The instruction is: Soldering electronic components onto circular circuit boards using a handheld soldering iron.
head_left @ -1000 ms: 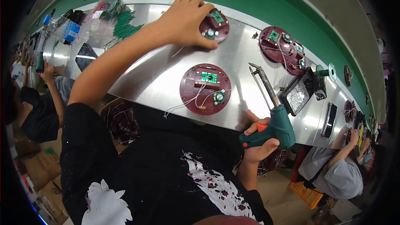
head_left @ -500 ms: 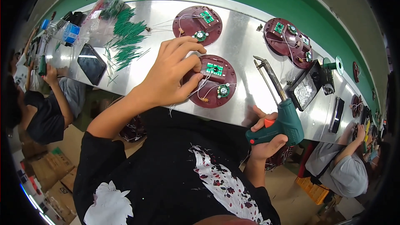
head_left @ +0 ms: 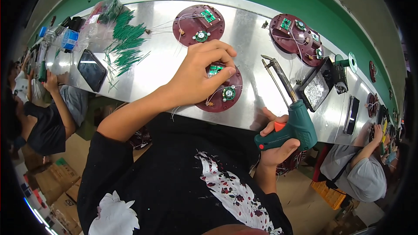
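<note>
The left grip [head_left: 202, 72] curls over the nearer maroon disc [head_left: 234, 81]; whether it pinches anything, I cannot tell. Rightward, at the near edge of the table [head_left: 254, 100], the right grip [head_left: 277, 153] clasps a green soldering gun [head_left: 301, 124], its long axis slanting, tip pointing far and slightly left.

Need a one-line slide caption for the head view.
Left hand over a round maroon disc bearing a green circuit board; right hand gripping a dark-green pistol-shaped soldering tool.
</note>
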Available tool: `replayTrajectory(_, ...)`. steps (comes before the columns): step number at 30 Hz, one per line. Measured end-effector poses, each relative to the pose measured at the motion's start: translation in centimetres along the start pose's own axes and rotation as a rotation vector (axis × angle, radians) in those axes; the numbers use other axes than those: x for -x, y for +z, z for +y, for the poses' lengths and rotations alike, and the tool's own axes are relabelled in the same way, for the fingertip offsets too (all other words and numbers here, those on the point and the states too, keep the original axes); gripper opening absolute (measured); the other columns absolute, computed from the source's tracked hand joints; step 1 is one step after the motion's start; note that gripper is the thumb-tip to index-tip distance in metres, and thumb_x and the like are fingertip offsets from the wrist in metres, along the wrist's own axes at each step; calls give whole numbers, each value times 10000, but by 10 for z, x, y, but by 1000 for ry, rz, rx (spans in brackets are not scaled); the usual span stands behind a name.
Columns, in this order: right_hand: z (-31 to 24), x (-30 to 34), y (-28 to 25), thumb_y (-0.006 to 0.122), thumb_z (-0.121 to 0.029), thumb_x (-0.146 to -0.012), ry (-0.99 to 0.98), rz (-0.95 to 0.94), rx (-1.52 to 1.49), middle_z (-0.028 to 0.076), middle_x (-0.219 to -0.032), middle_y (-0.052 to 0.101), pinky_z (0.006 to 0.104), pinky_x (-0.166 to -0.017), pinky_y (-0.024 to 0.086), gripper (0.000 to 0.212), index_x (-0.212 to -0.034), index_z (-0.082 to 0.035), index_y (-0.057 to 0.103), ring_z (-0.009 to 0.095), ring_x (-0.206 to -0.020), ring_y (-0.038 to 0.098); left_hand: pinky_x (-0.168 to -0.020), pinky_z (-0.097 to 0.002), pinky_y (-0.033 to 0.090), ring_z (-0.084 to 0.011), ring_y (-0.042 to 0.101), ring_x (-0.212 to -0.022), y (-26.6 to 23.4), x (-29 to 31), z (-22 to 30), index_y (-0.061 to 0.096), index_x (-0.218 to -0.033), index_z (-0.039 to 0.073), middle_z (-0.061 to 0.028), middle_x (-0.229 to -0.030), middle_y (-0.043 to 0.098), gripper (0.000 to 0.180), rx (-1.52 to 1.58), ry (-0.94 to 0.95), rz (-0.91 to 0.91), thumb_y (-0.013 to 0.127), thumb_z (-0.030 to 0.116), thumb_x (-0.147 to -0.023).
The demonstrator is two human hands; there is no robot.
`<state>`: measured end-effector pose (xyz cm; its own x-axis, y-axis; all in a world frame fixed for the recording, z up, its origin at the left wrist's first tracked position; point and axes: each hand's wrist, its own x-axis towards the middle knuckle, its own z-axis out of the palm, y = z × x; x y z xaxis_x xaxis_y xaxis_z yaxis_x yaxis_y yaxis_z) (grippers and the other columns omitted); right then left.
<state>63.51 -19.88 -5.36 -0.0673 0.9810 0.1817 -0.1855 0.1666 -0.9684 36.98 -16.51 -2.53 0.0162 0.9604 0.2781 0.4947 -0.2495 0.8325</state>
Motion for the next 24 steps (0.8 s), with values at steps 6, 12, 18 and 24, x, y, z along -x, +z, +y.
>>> replayTrajectory(6,-16,1,-7,405,-844,-929,-24,2,205,68,-853,598,484,-926,581,1023,-1331,90,520,156,-656,628,-1067,-413,357,-248,632,-1058,-1,7,4,629,-830,69,-58,-1116,719,116,10,-64,-54,724,128,-862)
replayTrajectory(12,-15,6,-22,454,-898,-864,109,-124,280,111,-927,677,291,-681,529,1061,-1240,84,597,162,-719,653,-1085,-418,363,-244,665,-1004,3,9,0,579,-759,65,-76,-1058,748,140,20,-18,1,717,80,-778)
replayTrajectory(18,-6,4,-25,532,-780,-930,76,-211,225,182,-1080,677,268,-630,513,891,-1176,61,693,154,-756,654,-1064,-412,385,-236,669,-972,6,8,2,553,-719,67,-76,-1021,758,165,22,-29,23,715,40,-731)
replayTrajectory(24,-8,0,-23,620,-706,-934,72,-236,202,192,-1057,682,271,-605,517,805,-1160,62,703,163,-755,675,-1051,-401,385,-223,642,-1001,7,8,1,529,-703,71,-68,-1039,760,196,1,-23,16,714,9,-727)
